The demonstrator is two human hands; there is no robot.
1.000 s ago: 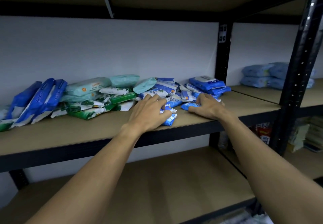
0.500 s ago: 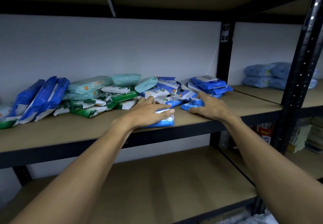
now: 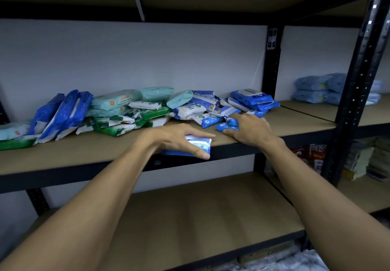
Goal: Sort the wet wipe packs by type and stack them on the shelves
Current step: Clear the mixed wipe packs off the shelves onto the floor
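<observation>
Our left hand (image 3: 179, 140) is clamped on a small blue-and-white pack (image 3: 201, 144) at the front edge of the middle shelf (image 3: 84, 152). The fingers (image 3: 202, 136) curl over its top and the thumb is tucked under its near side. The pack's long axis runs left to right along the shelf lip, and part of it hangs past the lip toward us, so we judge it ready to come straight off the shelf. Our right hand (image 3: 252, 130) lies just to the right, well apart from the left, and its fingers pinch a crumpled blue pack (image 3: 225, 124) that pokes out on its left side at the foot of the heap. Each hand thus has its own pack, and the left is nearer the open front. The shelf behind carries the unsorted rest: dark blue packs (image 3: 63, 114) leaning at the left, teal packs (image 3: 118, 101) on top of green-and-white packs (image 3: 118, 126), loose small blue-white packs (image 3: 190, 110) in the middle, and larger blue packs (image 3: 253, 99) stacked at the right end. The lower shelf (image 3: 190, 218) lies directly beneath our arms. In the neighbouring bay, pale blue packs (image 3: 314, 89) sit stacked together, which looks like a type already sorted.
</observation>
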